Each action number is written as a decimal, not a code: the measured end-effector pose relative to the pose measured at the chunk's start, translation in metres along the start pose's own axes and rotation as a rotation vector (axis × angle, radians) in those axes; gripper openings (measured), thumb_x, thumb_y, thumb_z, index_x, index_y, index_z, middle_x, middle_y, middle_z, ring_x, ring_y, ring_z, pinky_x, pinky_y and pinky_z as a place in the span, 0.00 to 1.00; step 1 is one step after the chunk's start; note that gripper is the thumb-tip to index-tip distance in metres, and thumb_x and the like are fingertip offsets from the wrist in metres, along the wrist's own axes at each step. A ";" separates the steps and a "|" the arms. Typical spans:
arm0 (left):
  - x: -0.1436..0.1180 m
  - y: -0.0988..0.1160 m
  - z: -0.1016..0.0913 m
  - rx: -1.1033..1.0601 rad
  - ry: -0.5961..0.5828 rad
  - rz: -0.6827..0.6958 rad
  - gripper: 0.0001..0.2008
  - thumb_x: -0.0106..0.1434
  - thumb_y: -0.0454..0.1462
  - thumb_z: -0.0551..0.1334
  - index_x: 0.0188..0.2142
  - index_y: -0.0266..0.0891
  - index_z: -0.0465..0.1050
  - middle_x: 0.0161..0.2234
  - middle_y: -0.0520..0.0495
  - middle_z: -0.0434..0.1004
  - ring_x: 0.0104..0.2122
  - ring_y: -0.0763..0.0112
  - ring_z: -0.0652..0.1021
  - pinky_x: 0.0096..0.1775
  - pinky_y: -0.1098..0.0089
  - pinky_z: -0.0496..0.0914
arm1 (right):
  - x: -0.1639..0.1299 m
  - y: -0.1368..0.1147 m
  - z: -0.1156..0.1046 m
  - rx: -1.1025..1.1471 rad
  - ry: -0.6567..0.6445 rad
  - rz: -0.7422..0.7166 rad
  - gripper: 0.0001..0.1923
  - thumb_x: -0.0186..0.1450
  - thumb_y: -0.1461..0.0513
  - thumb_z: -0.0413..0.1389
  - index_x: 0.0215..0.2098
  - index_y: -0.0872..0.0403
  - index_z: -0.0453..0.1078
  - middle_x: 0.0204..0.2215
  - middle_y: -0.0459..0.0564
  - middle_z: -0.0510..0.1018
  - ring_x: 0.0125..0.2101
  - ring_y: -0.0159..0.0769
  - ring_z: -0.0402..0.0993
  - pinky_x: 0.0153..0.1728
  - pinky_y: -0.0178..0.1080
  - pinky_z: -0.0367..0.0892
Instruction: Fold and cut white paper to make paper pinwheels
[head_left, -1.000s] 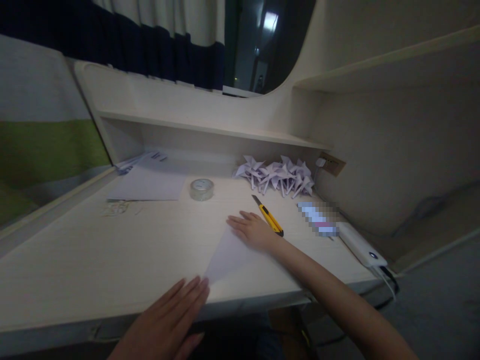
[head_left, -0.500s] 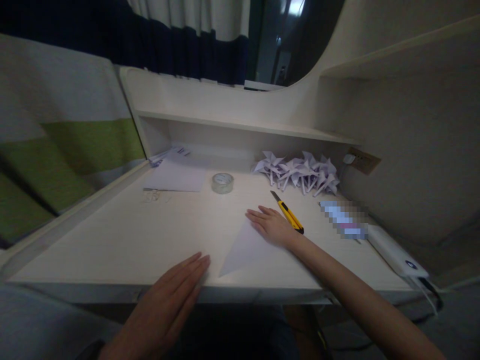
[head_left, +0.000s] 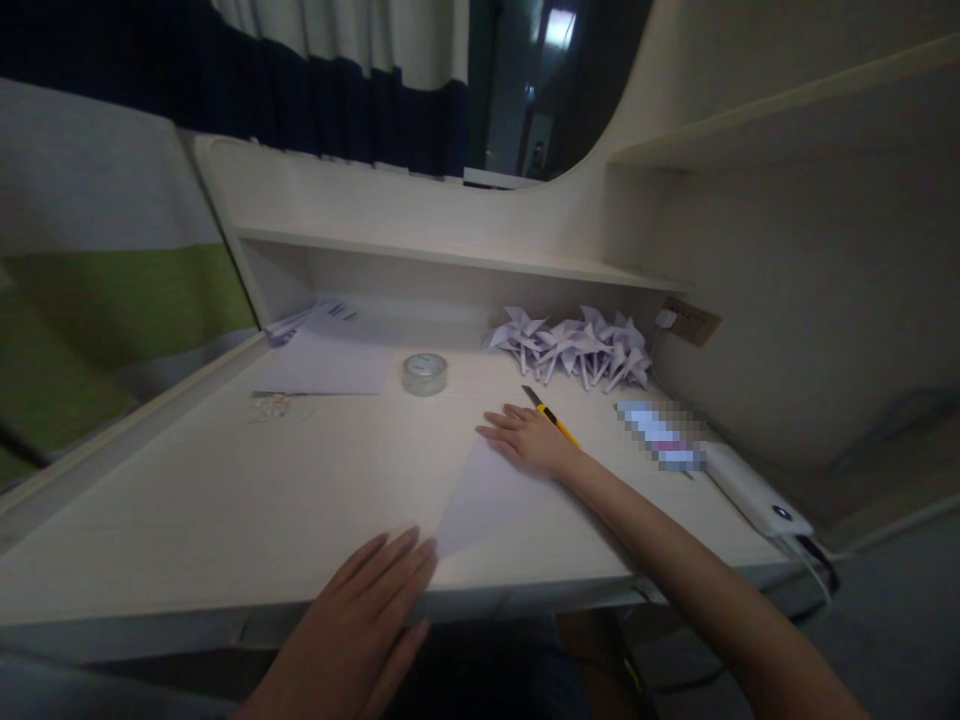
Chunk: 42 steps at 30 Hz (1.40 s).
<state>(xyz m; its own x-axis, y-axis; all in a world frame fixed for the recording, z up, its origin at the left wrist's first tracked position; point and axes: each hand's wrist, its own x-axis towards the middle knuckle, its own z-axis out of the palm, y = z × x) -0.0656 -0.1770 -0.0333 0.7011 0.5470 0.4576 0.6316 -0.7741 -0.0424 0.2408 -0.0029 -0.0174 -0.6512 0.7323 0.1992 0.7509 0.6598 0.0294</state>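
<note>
A folded sheet of white paper (head_left: 487, 505) lies flat on the desk, its pointed corner toward me. My right hand (head_left: 529, 440) rests flat on the paper's far part with the fingers stretched out. My left hand (head_left: 375, 590) is at the desk's front edge, fingers extended, its tips beside the paper's near-left corner; whether they touch it I cannot tell. Just beyond my right hand lies a yellow utility knife (head_left: 564, 428) with its blade out, partly hidden by the hand and wrist.
A roll of clear tape (head_left: 424, 374) stands mid-desk. Stacked white paper (head_left: 322, 355) lies at the back left, with small scraps (head_left: 271, 406) before it. Several paper pinwheels (head_left: 570, 345) are heaped at the back right. A blurred phone-like object (head_left: 660, 437) and a white power strip (head_left: 757, 492) lie at right.
The view has shifted, so the desk items appear further left. My left hand has moved closer to the paper's near corner. My right hand stays flat on the paper.
</note>
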 end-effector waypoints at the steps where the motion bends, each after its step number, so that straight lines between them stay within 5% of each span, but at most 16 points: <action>1: 0.006 -0.002 -0.003 -0.025 -0.010 -0.001 0.24 0.66 0.41 0.55 0.61 0.42 0.61 0.58 0.46 0.69 0.56 0.60 0.69 0.57 0.61 0.65 | 0.001 0.002 0.000 -0.003 0.000 0.005 0.21 0.72 0.52 0.41 0.60 0.41 0.64 0.62 0.45 0.63 0.61 0.48 0.57 0.59 0.54 0.54; 7: 0.092 -0.027 -0.001 -0.205 -0.148 0.085 0.14 0.68 0.36 0.51 0.48 0.39 0.71 0.48 0.44 0.76 0.49 0.63 0.74 0.54 0.60 0.67 | 0.007 0.007 0.003 0.097 0.078 0.057 0.21 0.70 0.57 0.46 0.59 0.52 0.65 0.60 0.53 0.66 0.60 0.42 0.61 0.61 0.46 0.54; 12: 0.149 -0.056 0.037 -0.225 -0.182 0.183 0.15 0.65 0.32 0.51 0.48 0.36 0.71 0.52 0.41 0.73 0.52 0.62 0.72 0.55 0.60 0.65 | -0.004 0.008 -0.012 0.253 0.196 0.472 0.21 0.64 0.61 0.52 0.55 0.58 0.69 0.51 0.56 0.76 0.51 0.41 0.73 0.53 0.40 0.65; 18: 0.145 -0.044 0.053 -0.163 -0.129 0.070 0.17 0.68 0.37 0.50 0.53 0.37 0.68 0.52 0.39 0.72 0.52 0.57 0.70 0.53 0.54 0.63 | -0.002 0.015 -0.028 0.349 0.002 0.635 0.21 0.63 0.56 0.56 0.51 0.57 0.72 0.46 0.56 0.79 0.43 0.42 0.78 0.43 0.37 0.70; 22: 0.140 -0.030 0.052 -0.092 -0.150 0.025 0.18 0.68 0.39 0.49 0.53 0.34 0.67 0.53 0.35 0.70 0.52 0.53 0.70 0.52 0.51 0.62 | 0.020 0.022 -0.038 0.349 -0.101 0.612 0.24 0.58 0.57 0.61 0.50 0.60 0.73 0.40 0.55 0.82 0.38 0.40 0.79 0.38 0.34 0.69; 26: 0.138 -0.028 0.055 -0.115 -0.128 -0.009 0.18 0.68 0.39 0.50 0.52 0.33 0.67 0.53 0.35 0.70 0.53 0.52 0.69 0.53 0.51 0.61 | 0.032 0.015 -0.049 0.318 -0.159 0.519 0.15 0.54 0.62 0.63 0.40 0.56 0.78 0.35 0.50 0.83 0.34 0.39 0.78 0.34 0.33 0.68; 37: 0.138 -0.037 0.051 -0.298 -0.108 -0.109 0.14 0.66 0.40 0.54 0.46 0.36 0.71 0.47 0.39 0.74 0.49 0.57 0.72 0.52 0.56 0.66 | -0.009 -0.044 -0.040 -0.002 -0.036 0.370 0.13 0.63 0.64 0.51 0.42 0.49 0.75 0.34 0.50 0.82 0.36 0.42 0.78 0.36 0.37 0.66; 42: 0.137 -0.044 0.051 -0.313 -0.118 -0.120 0.14 0.66 0.35 0.52 0.45 0.36 0.73 0.45 0.41 0.75 0.47 0.60 0.73 0.53 0.59 0.66 | -0.026 -0.062 -0.023 0.025 0.079 0.279 0.22 0.59 0.70 0.51 0.53 0.57 0.67 0.48 0.56 0.77 0.47 0.41 0.74 0.47 0.38 0.66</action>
<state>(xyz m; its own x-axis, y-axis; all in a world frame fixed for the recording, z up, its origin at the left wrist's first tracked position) 0.0196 -0.0519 -0.0137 0.6728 0.6589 0.3364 0.5926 -0.7522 0.2881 0.2133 -0.0670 -0.0019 -0.4089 0.8711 0.2721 0.8960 0.4398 -0.0614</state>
